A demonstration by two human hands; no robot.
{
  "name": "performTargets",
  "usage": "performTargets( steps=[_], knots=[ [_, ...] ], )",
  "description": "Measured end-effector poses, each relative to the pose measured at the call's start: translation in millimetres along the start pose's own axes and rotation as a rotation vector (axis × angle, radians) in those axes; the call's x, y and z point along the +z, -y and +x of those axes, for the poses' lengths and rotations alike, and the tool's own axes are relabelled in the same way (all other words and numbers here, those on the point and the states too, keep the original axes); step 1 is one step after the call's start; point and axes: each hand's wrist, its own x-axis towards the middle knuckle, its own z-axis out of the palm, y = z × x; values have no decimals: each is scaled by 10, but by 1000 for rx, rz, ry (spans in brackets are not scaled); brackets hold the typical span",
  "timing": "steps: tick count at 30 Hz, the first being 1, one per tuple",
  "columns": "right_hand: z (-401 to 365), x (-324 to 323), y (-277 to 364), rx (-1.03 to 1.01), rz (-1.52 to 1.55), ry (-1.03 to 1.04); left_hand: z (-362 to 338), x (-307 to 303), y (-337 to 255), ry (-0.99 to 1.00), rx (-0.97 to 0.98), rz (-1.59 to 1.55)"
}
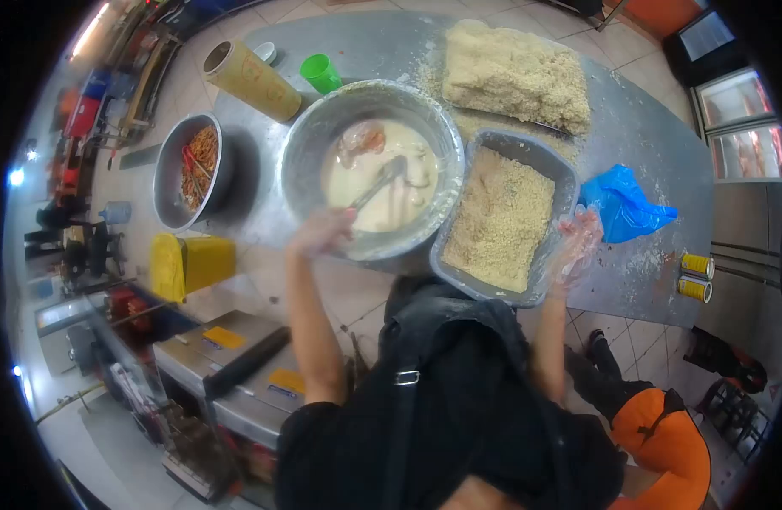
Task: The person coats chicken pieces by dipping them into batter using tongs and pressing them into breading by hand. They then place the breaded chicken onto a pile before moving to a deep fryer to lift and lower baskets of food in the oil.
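My left hand [325,232] is closed around the handle of metal tongs [378,181], whose tips reach into pale batter [387,212] in a large metal bowl [293,166]. A pinkish piece of raw meat [363,138] lies partly in the batter. At the right side of a grey tub [563,161] of yellowish crumbs [503,217] is my right hand [578,246], in a clear plastic glove coated with crumbs. Its fingers look apart, with nothing visible in them. A blue plastic bag [622,204] lies just beyond it.
A crumb heap [517,76] covers a tray at the back. A cardboard tube [255,82], green cup [321,74] and bowl of shredded food [206,161] stand left. Two yellow cans [697,278] are at the right edge. A person in orange [671,446] is at lower right.
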Motion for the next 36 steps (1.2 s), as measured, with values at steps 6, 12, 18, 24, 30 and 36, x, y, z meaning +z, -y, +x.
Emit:
performTargets(
  steps=[6, 12, 18, 24, 30, 36],
  knots=[
    [18, -115, -21, 59, 7, -41, 30, -69, 48, -41, 122, 5],
    [-9, -197, -75, 95, 88, -105, -375, -184, 97, 27, 194, 96],
    [-28, -158, 58, 129, 70, -112, -1007, -145, -184, 70, 149, 196],
    [33, -204, 1, 104, 59, -108, -1259, 109, -568, 240, 134, 366],
    [89, -332, -36, 104, 126, -127, -825, 664, -684, -34, 340, 723],
    [96, -451, -45, 174, 128, -117, -567, 712, -705, -333, 88, 747]
  ],
)
